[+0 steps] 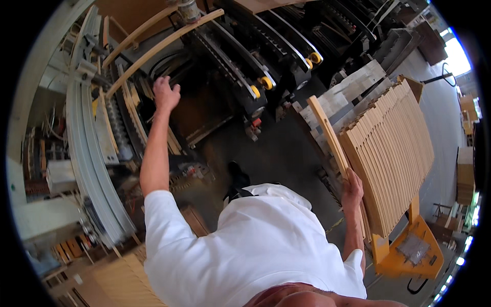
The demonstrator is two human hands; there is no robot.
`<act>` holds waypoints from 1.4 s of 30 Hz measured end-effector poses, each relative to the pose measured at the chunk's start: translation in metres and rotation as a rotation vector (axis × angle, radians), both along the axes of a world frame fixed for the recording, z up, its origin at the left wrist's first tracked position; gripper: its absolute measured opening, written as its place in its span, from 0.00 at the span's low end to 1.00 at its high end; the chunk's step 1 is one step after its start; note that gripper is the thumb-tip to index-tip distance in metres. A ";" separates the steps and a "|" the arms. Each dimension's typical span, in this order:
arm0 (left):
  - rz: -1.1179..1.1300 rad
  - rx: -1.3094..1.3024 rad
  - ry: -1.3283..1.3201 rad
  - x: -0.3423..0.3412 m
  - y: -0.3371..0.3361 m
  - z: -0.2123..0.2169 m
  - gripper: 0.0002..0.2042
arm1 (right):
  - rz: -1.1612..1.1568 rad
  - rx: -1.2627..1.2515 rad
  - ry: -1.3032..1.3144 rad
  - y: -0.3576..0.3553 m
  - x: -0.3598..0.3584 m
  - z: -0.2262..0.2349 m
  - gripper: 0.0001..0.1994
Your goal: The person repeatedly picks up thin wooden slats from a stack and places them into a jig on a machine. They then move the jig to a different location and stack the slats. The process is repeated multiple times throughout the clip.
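Pale wood first: my right hand (353, 188) is clamped on a long curved slat (327, 134), near right, just beside the slat stack (394, 148) on the yellow pallet truck (409, 250). My left hand (164, 93), fingers loosely curled and holding nothing, reaches far left into the black machine (245, 66); I judge feeding comes next, needing careful alignment. No labels legible

A long, pale wooden slat (328, 134) is gripped near its lower end by the right hand (352, 190), at about four o'clock in the view. It is narrow, flat and slightly curved, leaning up toward eleven o'clock, its top end free. It stands just beside a stack of similar slats (391, 148) at three o'clock.
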State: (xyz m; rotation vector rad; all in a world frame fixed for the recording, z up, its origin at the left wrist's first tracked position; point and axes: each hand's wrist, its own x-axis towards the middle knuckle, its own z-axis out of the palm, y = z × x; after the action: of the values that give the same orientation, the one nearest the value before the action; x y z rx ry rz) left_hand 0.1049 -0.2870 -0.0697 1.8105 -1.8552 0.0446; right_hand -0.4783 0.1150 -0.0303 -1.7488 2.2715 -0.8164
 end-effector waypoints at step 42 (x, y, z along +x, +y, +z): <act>0.241 0.860 0.325 -0.133 0.243 0.062 0.10 | 1.047 -0.440 0.339 -0.669 0.537 -0.033 0.12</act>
State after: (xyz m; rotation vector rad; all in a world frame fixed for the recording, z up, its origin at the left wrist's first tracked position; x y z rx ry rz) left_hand -0.0277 -0.0444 -0.0074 2.3861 -1.5026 -1.0370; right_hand 0.0587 -0.5536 -0.0629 -2.9693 0.9616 -0.8094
